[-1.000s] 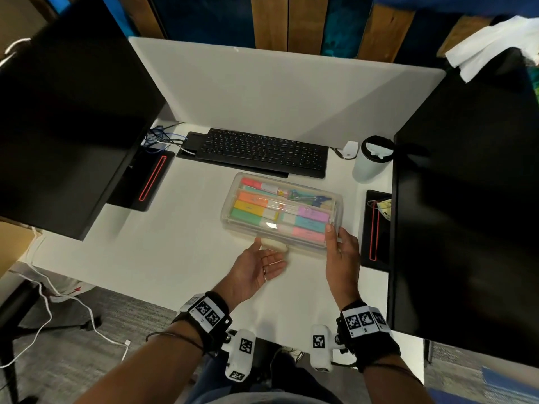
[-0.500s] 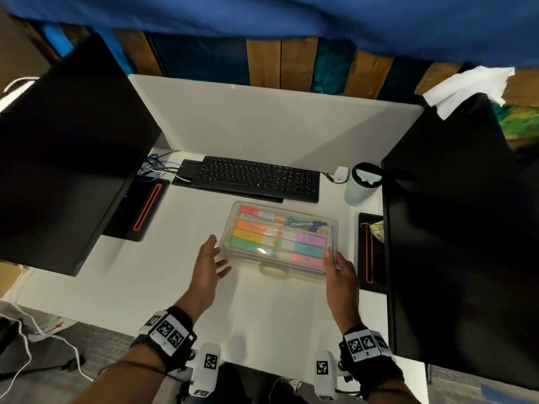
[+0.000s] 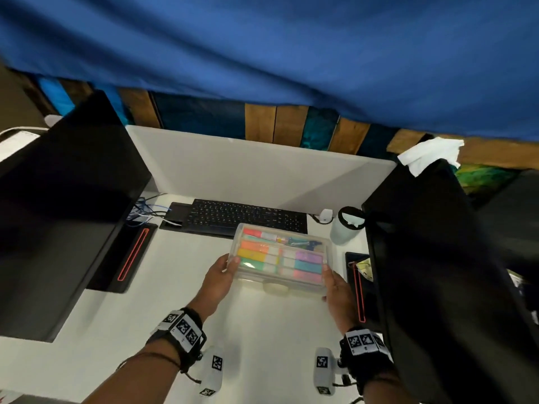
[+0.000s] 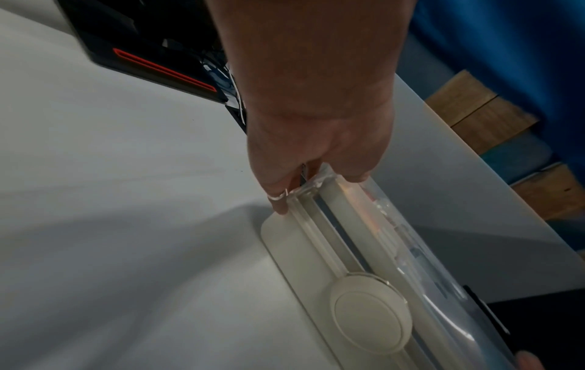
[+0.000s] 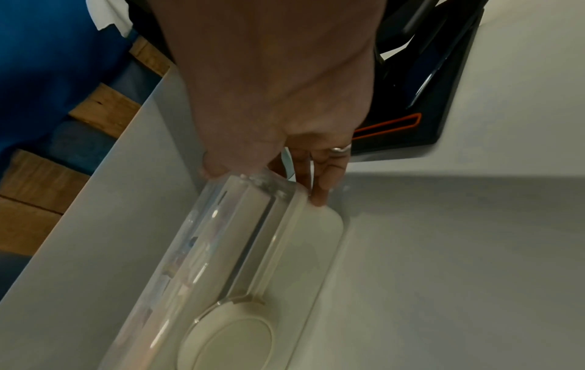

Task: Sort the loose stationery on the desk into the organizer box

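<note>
Gripping the organizer box [image 3: 280, 262] at both ends, my left hand [image 3: 218, 282] and right hand [image 3: 338, 293] curl fingers round its short edges on the desk [image 3: 122, 330], before the keyboard [image 3: 248, 218]. Risk: uneven lift tips contents; latch [image 4: 370, 313] may pop.

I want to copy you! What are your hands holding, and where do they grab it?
Both hold the clear organizer box by its short ends: the left hand at the left end, the right hand at the right end.
</note>
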The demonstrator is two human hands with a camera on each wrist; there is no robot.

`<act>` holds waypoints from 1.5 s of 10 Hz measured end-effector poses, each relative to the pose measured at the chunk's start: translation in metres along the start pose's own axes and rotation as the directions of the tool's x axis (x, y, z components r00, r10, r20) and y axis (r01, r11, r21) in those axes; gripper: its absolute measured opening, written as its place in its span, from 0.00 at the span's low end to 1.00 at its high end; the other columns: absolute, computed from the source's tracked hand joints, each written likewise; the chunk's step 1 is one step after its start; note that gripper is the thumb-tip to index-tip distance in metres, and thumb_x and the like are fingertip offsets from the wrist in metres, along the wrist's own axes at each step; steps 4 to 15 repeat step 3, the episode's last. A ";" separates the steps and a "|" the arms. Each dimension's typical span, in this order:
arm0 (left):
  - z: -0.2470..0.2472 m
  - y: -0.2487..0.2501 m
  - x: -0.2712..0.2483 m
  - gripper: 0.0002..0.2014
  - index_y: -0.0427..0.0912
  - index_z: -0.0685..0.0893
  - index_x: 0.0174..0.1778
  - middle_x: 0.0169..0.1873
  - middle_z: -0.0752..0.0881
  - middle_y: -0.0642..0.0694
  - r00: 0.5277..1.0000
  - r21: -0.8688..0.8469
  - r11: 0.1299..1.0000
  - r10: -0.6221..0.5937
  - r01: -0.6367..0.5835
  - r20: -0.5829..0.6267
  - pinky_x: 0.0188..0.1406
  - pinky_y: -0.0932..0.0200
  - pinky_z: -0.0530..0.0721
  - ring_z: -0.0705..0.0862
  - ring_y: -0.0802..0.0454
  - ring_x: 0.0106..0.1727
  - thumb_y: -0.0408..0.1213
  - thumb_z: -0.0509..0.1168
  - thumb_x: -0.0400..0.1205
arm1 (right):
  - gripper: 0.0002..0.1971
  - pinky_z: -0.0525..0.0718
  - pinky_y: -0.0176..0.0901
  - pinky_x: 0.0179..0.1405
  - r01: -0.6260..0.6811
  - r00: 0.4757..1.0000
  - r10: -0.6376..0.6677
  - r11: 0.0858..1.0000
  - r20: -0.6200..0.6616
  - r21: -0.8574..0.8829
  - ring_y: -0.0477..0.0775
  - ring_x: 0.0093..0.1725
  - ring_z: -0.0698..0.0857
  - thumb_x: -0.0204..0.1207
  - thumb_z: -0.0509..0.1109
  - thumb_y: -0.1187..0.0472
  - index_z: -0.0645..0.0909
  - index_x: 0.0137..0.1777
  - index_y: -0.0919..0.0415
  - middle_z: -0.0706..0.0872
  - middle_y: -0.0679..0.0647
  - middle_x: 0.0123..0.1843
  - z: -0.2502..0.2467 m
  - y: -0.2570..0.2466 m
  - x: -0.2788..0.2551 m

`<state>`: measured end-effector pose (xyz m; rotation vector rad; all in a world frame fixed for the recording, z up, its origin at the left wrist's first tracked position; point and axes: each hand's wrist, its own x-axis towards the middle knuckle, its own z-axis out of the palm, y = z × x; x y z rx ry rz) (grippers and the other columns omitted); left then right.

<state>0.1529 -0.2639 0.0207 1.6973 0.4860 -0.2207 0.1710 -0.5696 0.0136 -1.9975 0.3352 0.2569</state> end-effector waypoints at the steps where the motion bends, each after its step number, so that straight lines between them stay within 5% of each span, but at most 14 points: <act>1: -0.003 0.006 0.012 0.24 0.50 0.79 0.72 0.60 0.88 0.49 0.998 0.043 0.997 -0.057 0.056 0.031 0.59 0.51 0.84 0.86 0.49 0.61 0.62 0.61 0.87 | 0.35 0.89 0.53 0.49 -0.103 0.995 0.104 0.994 -0.012 0.027 0.56 0.47 0.91 0.79 0.52 0.20 0.87 0.64 0.44 0.92 0.44 0.52 -0.002 -0.018 0.002; 2: -0.007 0.007 0.021 0.24 0.50 0.76 0.72 0.61 0.87 0.49 0.991 0.022 0.992 -0.122 0.121 0.063 0.62 0.50 0.84 0.85 0.51 0.61 0.62 0.63 0.86 | 0.29 0.90 0.53 0.44 -0.171 0.985 0.173 0.983 -0.016 0.063 0.64 0.47 0.92 0.82 0.55 0.24 0.86 0.62 0.42 0.91 0.44 0.53 -0.003 -0.030 0.003; 3: -0.009 0.003 0.017 0.25 0.51 0.74 0.72 0.64 0.86 0.48 0.986 0.069 0.988 -0.142 0.137 0.084 0.65 0.48 0.84 0.85 0.51 0.61 0.62 0.62 0.86 | 0.31 0.94 0.59 0.50 -0.240 0.970 0.242 0.968 -0.019 0.075 0.62 0.47 0.93 0.79 0.55 0.22 0.86 0.59 0.45 0.90 0.48 0.54 -0.002 -0.028 0.001; 15: -0.009 0.003 0.017 0.25 0.51 0.74 0.72 0.64 0.86 0.48 0.986 0.069 0.988 -0.142 0.137 0.084 0.65 0.48 0.84 0.85 0.51 0.61 0.62 0.62 0.86 | 0.31 0.94 0.59 0.50 -0.240 0.970 0.242 0.968 -0.019 0.075 0.62 0.47 0.93 0.79 0.55 0.22 0.86 0.59 0.45 0.90 0.48 0.54 -0.002 -0.028 0.001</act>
